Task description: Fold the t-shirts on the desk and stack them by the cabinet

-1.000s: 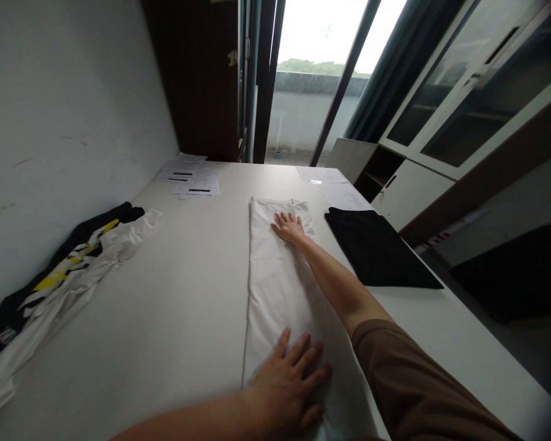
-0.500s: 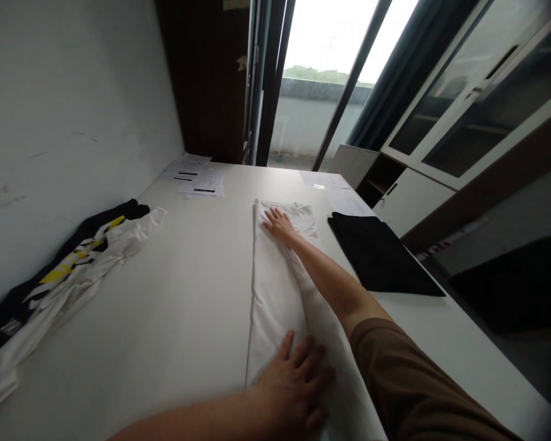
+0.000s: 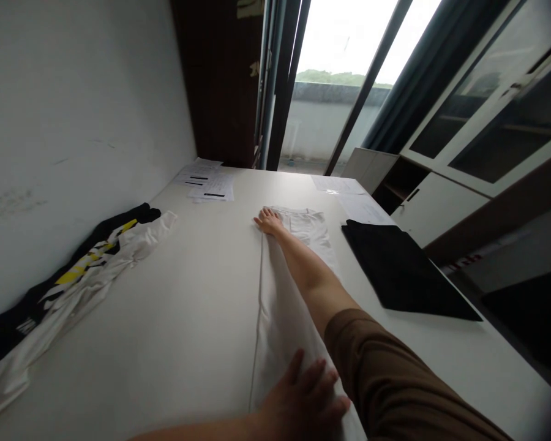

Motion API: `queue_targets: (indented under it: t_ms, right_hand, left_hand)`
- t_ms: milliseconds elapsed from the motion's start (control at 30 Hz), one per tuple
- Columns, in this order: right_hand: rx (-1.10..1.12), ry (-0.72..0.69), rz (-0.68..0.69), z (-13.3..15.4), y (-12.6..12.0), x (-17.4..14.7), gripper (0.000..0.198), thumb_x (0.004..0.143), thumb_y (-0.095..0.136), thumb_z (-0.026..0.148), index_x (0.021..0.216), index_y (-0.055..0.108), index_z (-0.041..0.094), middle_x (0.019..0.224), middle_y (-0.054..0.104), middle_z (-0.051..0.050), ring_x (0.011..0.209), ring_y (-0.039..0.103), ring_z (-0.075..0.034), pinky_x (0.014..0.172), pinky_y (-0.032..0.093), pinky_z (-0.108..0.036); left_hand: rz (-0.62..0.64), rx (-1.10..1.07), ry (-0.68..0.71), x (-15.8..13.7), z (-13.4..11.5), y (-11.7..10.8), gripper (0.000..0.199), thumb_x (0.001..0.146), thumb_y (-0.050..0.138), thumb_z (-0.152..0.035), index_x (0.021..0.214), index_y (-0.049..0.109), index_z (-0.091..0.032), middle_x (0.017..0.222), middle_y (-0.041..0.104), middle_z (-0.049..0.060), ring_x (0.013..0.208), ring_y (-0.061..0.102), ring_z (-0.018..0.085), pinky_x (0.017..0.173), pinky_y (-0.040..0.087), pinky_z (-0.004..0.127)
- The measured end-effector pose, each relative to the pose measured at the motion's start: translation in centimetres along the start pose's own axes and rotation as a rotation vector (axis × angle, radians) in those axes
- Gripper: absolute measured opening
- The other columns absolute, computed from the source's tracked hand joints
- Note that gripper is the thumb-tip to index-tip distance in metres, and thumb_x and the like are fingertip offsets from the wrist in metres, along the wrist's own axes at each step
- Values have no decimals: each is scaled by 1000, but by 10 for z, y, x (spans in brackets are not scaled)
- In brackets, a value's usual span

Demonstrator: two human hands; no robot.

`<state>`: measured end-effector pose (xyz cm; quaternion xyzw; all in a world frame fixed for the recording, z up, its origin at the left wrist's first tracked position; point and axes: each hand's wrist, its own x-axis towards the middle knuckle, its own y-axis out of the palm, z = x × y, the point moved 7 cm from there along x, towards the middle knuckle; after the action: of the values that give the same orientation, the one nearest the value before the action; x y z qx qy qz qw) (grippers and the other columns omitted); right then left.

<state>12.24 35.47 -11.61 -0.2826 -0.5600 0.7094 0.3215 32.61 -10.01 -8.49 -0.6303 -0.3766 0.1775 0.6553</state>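
Observation:
A long white garment [image 3: 278, 306], which looks like trousers laid lengthwise, stretches away from me on the white table [image 3: 188, 318]. At its far left corner my right hand [image 3: 269, 221] lies flat with the fingers spread, its brown-sleeved arm reaching across the cloth. Close to me, my left hand [image 3: 305, 392] rests on the near part of the garment, fingers apart and slightly blurred. Neither hand grips anything. The near end of the garment is partly hidden by my left hand and the frame edge.
To the right lies a folded black cloth [image 3: 406, 269]. Along the left wall are a crumpled white garment [image 3: 101, 278] and a black one with yellow patches [image 3: 80, 260]. Papers [image 3: 211, 184] lie at the far left, more sheets [image 3: 360, 207] at the far right. A cabinet [image 3: 441, 202] stands beyond.
My right hand has slid left and slightly away from me to the garment's far left corner. My left hand stays on the near part. The view has turned a little left.

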Motion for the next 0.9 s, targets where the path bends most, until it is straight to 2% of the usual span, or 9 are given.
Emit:
queue_targets:
  t_ms: [100,167,233,300,433,567,733,800,900]
  right_hand:
    - [11,-34,57,6,-8,2,63,105,38,53,158,37,18,167,24,-12,155,18,-28,124,17,-47]
    - [32,-44,65,7,-17,-4,58,106,36,49,156,40,19,164,32,-10,153,24,-25,124,20,-43]
    - [67,-61,0,4,-29,-20,57,108,32,47,157,39,18,163,35,-9,153,24,-22,124,21,-38]
    - [125,-96,-105,-8,-42,-52,58,108,31,46,156,40,16,163,36,-8,154,23,-21,124,20,-34]
    - [258,-69,-258,-56,-53,-166,52,107,31,42,147,54,19,157,46,-6,145,40,-19,121,31,-32]
    - [289,70,-302,-101,-43,-304,47,105,33,40,139,62,27,149,55,-5,140,49,-22,118,38,-41]
    - [264,-20,-203,-88,-26,-431,46,99,45,44,141,62,35,155,47,-1,148,38,-25,123,33,-48]
    - [272,-36,-156,-75,-24,-464,46,98,45,43,142,60,38,156,44,2,150,34,-25,125,29,-52]
    - [326,-43,-87,-65,-26,-504,46,99,41,38,140,60,43,155,45,5,149,34,-23,126,25,-56]
  left_hand:
    - [-13,11,3,0,1,1,65,102,35,-63,155,40,-25,160,41,11,148,32,34,123,11,58]
    - [32,-40,6,2,2,-5,65,104,30,-61,157,36,-23,162,37,12,150,30,35,122,12,59]
    - [107,-121,-4,3,2,-14,65,105,28,-59,159,31,-22,166,30,12,152,25,35,122,14,59]
    - [177,-199,-34,4,2,-25,65,106,28,-57,160,29,-23,168,25,11,154,21,34,122,13,59]
    - [207,-275,-87,2,-2,-35,62,106,32,-55,160,30,-25,169,22,8,155,17,31,125,9,57]
    - [166,-263,-142,3,2,-21,65,102,41,-56,159,31,-26,169,21,8,156,17,30,126,11,55]
    - [98,-133,-368,8,54,-8,60,103,45,-48,158,35,-25,168,24,10,156,17,30,125,14,55]
    - [94,-70,-465,5,77,-6,57,105,42,-45,156,38,-22,167,26,12,155,19,30,125,17,54]
    - [97,-14,-501,-7,95,-2,59,105,40,-47,157,37,-20,168,24,13,156,18,31,125,19,52]
